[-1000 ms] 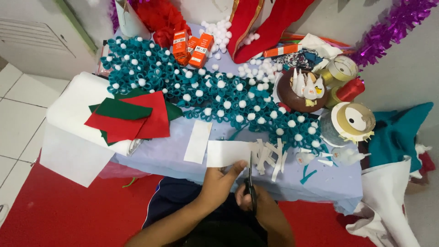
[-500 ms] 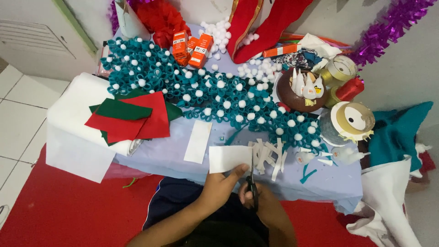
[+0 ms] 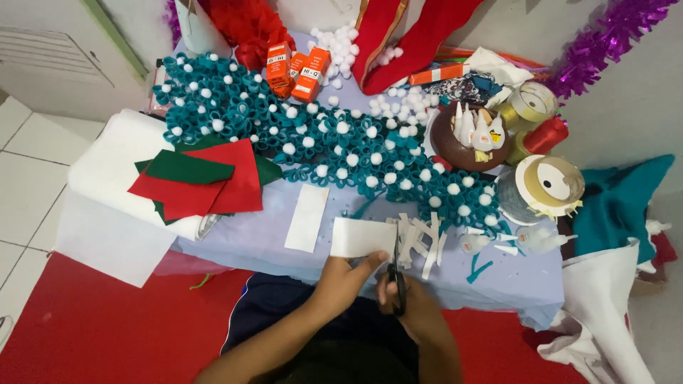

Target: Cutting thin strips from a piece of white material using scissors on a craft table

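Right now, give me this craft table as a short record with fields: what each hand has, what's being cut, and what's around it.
left hand: pinches the near edge of the white sheet
right hand: works the black scissors, blades at the sheet's right edge
cut strips: white, piled just right of the blades
loose white strip: flat on the lilac tablecloth, left of the sheet
behind: teal garland with white pompoms
far left: red and green felt

Red floor mat (image 3: pixel 92 334) over pale floor tiles (image 3: pixel 21 163); white wall (image 3: pixel 64 43); purple tinsel (image 3: pixel 605 35) upper right; lilac-covered surface (image 3: pixel 256 242).
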